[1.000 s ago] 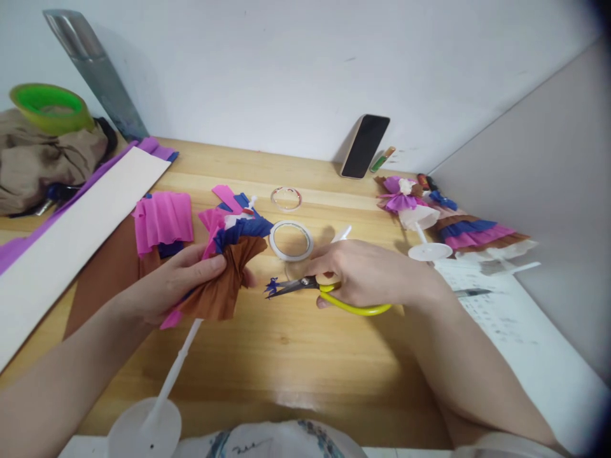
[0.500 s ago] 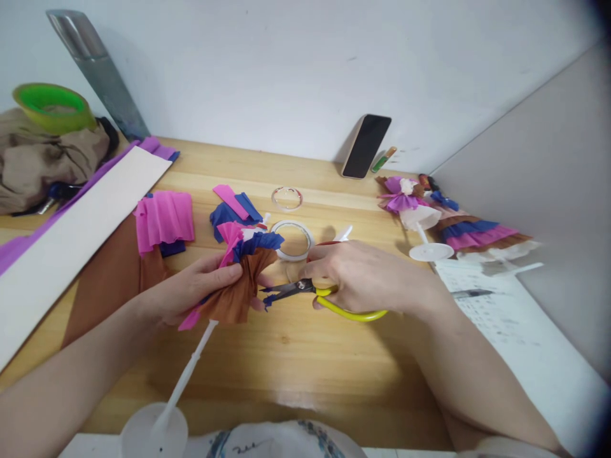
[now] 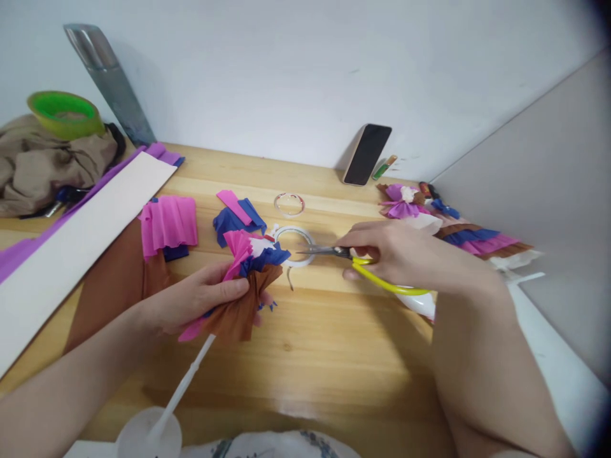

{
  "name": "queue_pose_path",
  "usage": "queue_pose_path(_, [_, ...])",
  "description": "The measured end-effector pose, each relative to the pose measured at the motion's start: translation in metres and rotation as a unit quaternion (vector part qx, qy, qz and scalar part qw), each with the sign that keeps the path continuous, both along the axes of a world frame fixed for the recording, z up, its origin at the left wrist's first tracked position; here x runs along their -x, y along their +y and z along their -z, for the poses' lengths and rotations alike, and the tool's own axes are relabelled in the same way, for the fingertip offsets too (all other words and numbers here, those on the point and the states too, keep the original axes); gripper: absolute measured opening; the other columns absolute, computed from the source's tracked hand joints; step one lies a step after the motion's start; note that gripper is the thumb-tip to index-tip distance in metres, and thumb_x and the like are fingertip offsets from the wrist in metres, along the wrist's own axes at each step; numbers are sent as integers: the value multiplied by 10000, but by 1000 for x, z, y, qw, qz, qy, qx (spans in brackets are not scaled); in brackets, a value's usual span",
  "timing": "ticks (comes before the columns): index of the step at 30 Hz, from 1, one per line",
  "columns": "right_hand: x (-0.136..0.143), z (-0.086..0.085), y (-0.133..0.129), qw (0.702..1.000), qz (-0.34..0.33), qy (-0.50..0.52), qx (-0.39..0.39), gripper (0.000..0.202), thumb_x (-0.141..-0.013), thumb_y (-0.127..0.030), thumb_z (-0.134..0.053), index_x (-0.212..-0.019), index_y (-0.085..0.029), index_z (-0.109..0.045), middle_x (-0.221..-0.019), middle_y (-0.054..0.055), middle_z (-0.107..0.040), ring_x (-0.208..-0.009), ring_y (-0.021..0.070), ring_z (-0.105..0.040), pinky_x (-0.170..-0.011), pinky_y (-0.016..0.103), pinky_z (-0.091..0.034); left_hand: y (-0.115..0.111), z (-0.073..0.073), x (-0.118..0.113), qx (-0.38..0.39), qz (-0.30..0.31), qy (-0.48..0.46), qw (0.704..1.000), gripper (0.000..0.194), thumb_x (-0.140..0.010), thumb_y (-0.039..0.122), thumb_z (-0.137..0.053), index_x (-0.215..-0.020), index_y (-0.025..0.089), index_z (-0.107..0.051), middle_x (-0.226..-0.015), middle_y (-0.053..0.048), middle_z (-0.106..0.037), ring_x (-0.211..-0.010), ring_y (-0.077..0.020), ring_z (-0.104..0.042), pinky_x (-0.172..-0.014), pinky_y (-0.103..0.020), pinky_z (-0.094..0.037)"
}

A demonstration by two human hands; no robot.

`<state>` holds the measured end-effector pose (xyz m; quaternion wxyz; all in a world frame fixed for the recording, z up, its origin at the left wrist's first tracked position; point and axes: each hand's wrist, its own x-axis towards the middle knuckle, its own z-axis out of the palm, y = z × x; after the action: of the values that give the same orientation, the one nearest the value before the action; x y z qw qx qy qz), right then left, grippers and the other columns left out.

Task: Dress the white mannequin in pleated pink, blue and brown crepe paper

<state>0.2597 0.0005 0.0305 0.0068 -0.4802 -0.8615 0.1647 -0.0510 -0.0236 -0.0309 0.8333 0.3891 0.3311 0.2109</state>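
Observation:
My left hand [image 3: 210, 296] is closed around gathered crepe paper [image 3: 238, 312] in brown, blue and pink layers, wrapped about a white plastic stick [image 3: 186, 375]. That stick slants down to a round white base [image 3: 149, 436] near the front edge. My right hand [image 3: 391, 254] grips scissors [image 3: 391, 284] with yellow handles, their dark blades pointing left above a white tape roll [image 3: 312, 254]. A gap separates the blades from the paper. Small blue scraps [image 3: 273, 306] show by my left fingertips.
Pink folded crepe paper [image 3: 169, 222] and a long white board [image 3: 86, 254] lie left. Behind are blue and pink paper pieces [image 3: 238, 219] and a clear ring [image 3: 289, 204]. A phone [image 3: 367, 154] leans on the wall; a layered paper dress [image 3: 482, 238] is at right.
My right hand has drawn the scissors up and to the right, away from the paper. My left hand still holds the paper and stick. The whole view has shifted slightly.

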Motion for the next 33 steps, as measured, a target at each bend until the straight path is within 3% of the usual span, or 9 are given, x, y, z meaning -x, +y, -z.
queue_pose_path(3, [-3,-5,-1,986,-41,161,25,455,-793,-533,-669,-1048,-159,-708,-799,59,-614,-643,151,-489,-586,274,-384,-5,-5,-1,-25,-3,28,999,394,-806,400,-716,-1095,157,-603,-998,-111,-714,-776,-201,-687,-689,-310,-542])
queue_pose_path(6, [7,-1,-2,968,-97,225,54,509,-777,-567,-681,-1060,-145,-692,-828,52,-581,-664,138,-466,-605,270,-389,-9,-9,-1,-87,11,61,994,421,-813,436,-697,-1122,161,-615,-993,-100,-711,-785,-191,-668,-702,-295,-524])
queue_pose_path(11, [18,6,0,966,-115,222,72,469,-791,-471,-707,-1115,-134,-670,-835,35,-542,-647,114,-418,-569,238,-351,-12,-11,1,-169,30,133,976,398,-854,447,-640,-1148,178,-638,-968,-64,-713,-837,-202,-642,-746,-290,-504])
queue_pose_path(17, [15,3,0,965,-128,198,111,388,-784,-415,-724,-1025,-112,-693,-816,28,-522,-657,110,-419,-582,234,-358,-12,-7,0,-201,32,162,966,388,-855,457,-636,-1157,213,-653,-938,-34,-705,-931,-211,-615,-787,-259,-484])
queue_pose_path(26, [15,6,5,968,-125,192,107,386,-781,-500,-706,-956,-156,-735,-719,-15,-488,-610,98,-363,-565,238,-306,-12,-11,-6,-225,50,171,958,481,-853,491,-624,-1250,219,-622,-1096,-45,-698,-1066,-237,-593,-912,-277,-454])
queue_pose_path(33, [14,11,5,966,-118,199,111,419,-763,-559,-703,-910,-169,-747,-691,-22,-497,-595,90,-349,-548,228,-291,-11,-12,-7,-235,50,177,954,386,-856,458,-628,-1147,208,-668,-1016,-41,-705,-989,-231,-601,-842,-278,-478])
